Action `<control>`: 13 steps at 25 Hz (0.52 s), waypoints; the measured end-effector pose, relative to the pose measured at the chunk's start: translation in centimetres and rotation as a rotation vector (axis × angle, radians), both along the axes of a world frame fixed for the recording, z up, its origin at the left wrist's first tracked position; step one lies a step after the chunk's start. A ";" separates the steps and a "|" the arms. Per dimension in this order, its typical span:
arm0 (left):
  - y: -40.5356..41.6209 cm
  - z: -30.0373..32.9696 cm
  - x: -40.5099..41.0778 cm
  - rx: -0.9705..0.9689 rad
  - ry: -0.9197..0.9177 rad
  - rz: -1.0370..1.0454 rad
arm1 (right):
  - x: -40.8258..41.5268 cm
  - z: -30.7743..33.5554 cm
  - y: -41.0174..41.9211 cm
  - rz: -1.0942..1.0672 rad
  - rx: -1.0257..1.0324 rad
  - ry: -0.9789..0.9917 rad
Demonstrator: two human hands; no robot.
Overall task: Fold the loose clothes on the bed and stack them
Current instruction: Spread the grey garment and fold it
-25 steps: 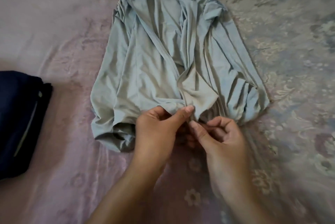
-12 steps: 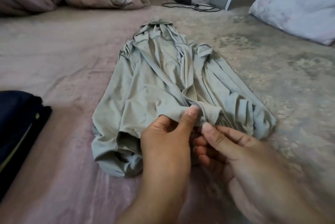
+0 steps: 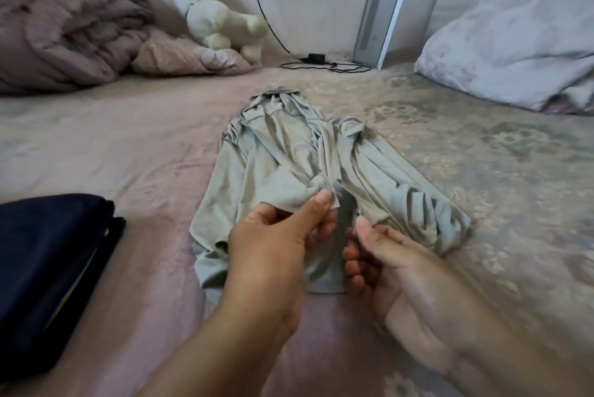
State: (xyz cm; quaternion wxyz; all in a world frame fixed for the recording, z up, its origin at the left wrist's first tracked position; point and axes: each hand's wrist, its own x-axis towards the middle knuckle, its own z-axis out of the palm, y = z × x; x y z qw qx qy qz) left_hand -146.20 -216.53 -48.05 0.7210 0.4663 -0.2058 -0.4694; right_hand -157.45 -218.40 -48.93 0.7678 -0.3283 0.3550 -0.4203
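Observation:
A crumpled grey-green garment [image 3: 276, 152] lies lengthwise in the middle of the bed, its near hem towards me. My left hand [image 3: 276, 242] pinches that hem between thumb and fingers and lifts it a little off the sheet. My right hand [image 3: 385, 261] pinches the hem just to the right, thumb on top, its lower fingers curled under the cloth. The two hands are a short gap apart. A folded dark navy garment [image 3: 48, 268] sits at the left edge of the bed.
The bed [image 3: 128, 146] has a pink floral sheet. A rumpled pink duvet [image 3: 64, 27] and a white plush toy [image 3: 218, 20] lie at the back left. A pillow [image 3: 514, 43] lies at the back right. A black cable with adapter [image 3: 318, 60] and a silver upright device [image 3: 379, 25] stand by the wall.
My view has tilted up, revealing the wall, duvet, toy and pillow. Both hands still pinch the near hem, have raised it slightly and have drawn a little apart.

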 end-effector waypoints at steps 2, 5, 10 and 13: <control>0.0 -0.5 0.4 0.014 -0.049 0.022 | 0.1 -0.2 0.1 0.014 -0.027 -0.025; 0.2 -0.8 -0.2 0.007 -0.079 -0.016 | 0.1 -0.6 0.0 0.045 -0.063 -0.050; 0.2 -0.9 -0.3 -0.048 -0.072 0.019 | 0.2 -0.8 0.0 0.044 -0.072 -0.090; 0.2 -0.8 -0.6 -0.084 -0.101 0.066 | 0.4 -0.8 0.3 0.038 -0.079 -0.077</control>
